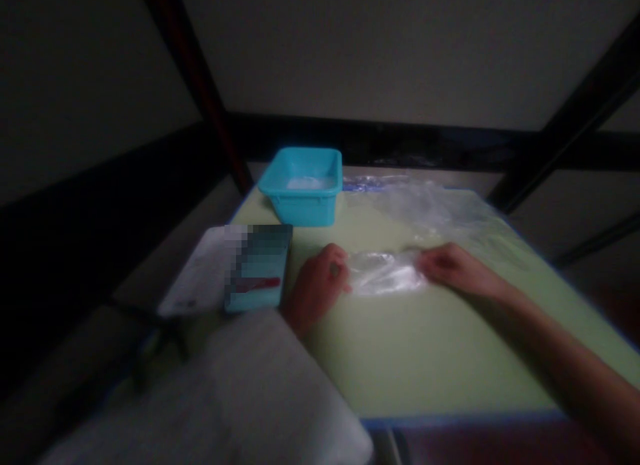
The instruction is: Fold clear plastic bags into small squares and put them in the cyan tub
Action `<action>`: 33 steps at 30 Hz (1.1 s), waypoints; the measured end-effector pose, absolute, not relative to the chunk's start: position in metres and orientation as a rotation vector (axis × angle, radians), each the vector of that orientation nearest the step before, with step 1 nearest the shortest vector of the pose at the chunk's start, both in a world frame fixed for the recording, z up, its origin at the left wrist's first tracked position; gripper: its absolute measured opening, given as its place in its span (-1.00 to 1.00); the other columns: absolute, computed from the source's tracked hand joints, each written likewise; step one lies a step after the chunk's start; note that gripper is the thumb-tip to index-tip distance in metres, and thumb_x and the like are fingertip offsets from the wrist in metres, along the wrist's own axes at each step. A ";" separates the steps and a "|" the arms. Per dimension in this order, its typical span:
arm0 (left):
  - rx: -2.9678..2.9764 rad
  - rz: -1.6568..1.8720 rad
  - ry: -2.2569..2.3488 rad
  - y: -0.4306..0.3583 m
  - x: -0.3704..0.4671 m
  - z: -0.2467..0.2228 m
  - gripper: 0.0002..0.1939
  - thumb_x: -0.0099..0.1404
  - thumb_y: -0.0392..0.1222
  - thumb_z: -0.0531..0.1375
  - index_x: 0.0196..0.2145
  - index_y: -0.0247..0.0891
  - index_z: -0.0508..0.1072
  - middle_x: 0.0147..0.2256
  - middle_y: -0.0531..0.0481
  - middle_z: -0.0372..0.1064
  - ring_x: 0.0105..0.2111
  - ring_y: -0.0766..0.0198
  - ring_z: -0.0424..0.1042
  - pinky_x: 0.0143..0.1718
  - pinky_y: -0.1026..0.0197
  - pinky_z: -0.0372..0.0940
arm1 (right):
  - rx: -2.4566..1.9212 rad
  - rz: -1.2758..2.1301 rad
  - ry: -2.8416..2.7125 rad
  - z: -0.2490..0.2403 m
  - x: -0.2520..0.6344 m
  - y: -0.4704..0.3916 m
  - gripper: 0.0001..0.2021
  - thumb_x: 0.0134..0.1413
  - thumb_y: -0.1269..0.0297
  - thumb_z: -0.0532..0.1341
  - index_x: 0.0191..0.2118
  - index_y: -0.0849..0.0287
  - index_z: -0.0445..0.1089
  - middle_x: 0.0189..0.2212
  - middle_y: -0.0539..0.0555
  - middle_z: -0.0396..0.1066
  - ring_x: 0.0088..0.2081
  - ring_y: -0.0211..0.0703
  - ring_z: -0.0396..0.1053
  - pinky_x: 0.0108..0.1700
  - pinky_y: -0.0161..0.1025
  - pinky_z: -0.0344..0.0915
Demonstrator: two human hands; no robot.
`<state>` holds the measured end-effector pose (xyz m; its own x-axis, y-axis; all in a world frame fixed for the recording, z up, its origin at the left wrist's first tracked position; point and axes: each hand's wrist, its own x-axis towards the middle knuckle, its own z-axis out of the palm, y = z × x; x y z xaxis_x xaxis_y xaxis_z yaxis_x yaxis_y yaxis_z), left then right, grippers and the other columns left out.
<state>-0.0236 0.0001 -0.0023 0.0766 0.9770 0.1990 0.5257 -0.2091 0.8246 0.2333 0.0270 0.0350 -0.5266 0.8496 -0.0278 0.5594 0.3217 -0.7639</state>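
Observation:
A small clear plastic bag (385,273) is stretched between my hands above the yellow-green table (425,358). My left hand (320,278) has its fingers closed on the bag's left end. At the other end my right hand (447,266) pinches the plastic. Behind them, a turquoise basket (310,210) stands at the table's back left with something whitish inside. Clear plastic sheets or bags (430,205) lie crumpled along the back right.
Left of my left hand lies a greenish book or pad (257,298) with a red pen-like item (265,283) on it, beside white papers (200,271). A blurred pale object (280,391) covers the lower left foreground. Dark bars stand behind the table.

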 end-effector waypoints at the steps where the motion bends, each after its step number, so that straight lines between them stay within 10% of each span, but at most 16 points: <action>1: 1.788 1.045 1.491 0.000 -0.023 -0.002 -0.95 0.19 -0.31 0.05 -0.36 -0.23 0.28 -0.39 0.07 0.37 -0.57 0.37 0.45 -0.55 0.36 0.26 | -1.278 1.067 -2.171 0.034 0.233 0.026 -0.61 0.04 0.03 0.13 -0.65 0.17 0.21 -0.72 -0.07 0.14 -0.66 -0.35 0.07 -0.63 -0.36 0.02; 10: 1.777 1.012 1.567 0.000 -0.023 0.004 -0.93 0.19 -0.31 0.04 -0.32 -0.21 0.24 -0.40 0.09 0.35 -0.63 0.40 0.40 -0.56 0.36 0.24 | -1.430 1.047 -1.876 0.017 0.228 0.022 -0.55 -0.11 0.12 0.22 -0.11 0.28 0.27 -0.63 -0.02 0.35 -0.64 -0.26 0.22 -0.62 -0.34 0.09; 33: 1.814 1.066 1.421 0.003 -0.027 -0.011 -0.70 0.02 -0.45 0.14 -0.27 -0.21 0.25 -0.31 0.06 0.38 -0.36 0.31 0.47 -0.37 0.31 0.33 | -1.440 0.772 -1.995 0.014 0.225 0.014 -0.64 0.00 0.16 0.15 -0.11 0.27 0.25 -0.58 0.03 0.39 -0.59 -0.22 0.27 -0.57 -0.30 0.14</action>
